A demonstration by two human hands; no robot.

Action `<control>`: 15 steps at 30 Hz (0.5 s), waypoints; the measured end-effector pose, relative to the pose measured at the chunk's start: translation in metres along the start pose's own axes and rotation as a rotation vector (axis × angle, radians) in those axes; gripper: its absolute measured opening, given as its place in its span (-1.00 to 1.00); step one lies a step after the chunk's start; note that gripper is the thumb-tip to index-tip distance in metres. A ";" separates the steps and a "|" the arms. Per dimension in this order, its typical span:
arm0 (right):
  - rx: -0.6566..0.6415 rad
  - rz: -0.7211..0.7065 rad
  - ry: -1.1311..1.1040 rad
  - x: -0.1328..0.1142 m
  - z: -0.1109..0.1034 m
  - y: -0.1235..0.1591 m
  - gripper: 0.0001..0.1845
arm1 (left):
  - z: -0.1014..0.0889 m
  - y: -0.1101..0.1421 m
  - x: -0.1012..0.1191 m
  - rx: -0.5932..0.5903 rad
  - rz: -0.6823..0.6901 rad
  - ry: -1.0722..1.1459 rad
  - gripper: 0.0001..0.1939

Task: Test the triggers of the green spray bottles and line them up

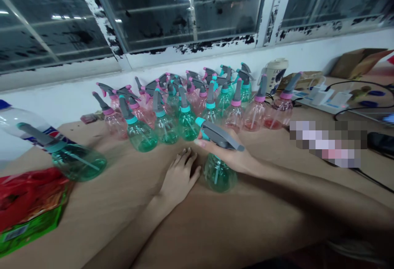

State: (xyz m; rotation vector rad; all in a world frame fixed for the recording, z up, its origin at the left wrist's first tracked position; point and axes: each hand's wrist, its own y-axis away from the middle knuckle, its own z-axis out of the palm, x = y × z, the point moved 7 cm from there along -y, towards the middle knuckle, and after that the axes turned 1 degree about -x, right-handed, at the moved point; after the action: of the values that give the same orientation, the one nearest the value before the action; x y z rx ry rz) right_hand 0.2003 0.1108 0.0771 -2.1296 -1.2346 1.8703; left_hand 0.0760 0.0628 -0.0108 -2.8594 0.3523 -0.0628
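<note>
My right hand (229, 152) is wrapped round the neck of a green spray bottle (221, 178), under its grey and teal trigger head. The bottle stands upright on the brown table (129, 203), and a straw shows inside it. Just left of it, my left hand (181, 174) lies palm down on the table with its fingers stretched forward, holding nothing. Closest beyond that hand are another green spray bottle (187, 123) and a second one (167, 129). Several pink and green spray bottles stand close together behind them.
At the left stand a lone green spray bottle (78, 162), a large soda bottle (30, 123) and a red and green snack bag (33, 203). A power strip (332, 101) with cables, a paper cup (275, 74) and a cardboard box (353, 64) are at the back right, below the windows.
</note>
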 end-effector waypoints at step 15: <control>-0.036 -0.009 -0.037 0.001 0.000 0.000 -0.73 | 0.001 0.000 -0.001 0.006 -0.020 0.024 -0.66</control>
State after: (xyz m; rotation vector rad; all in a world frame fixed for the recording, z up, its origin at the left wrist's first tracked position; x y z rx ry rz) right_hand 0.2000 0.1114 0.0763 -2.1125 -1.2935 1.9061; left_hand 0.0748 0.0636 -0.0113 -2.8586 0.3277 -0.1022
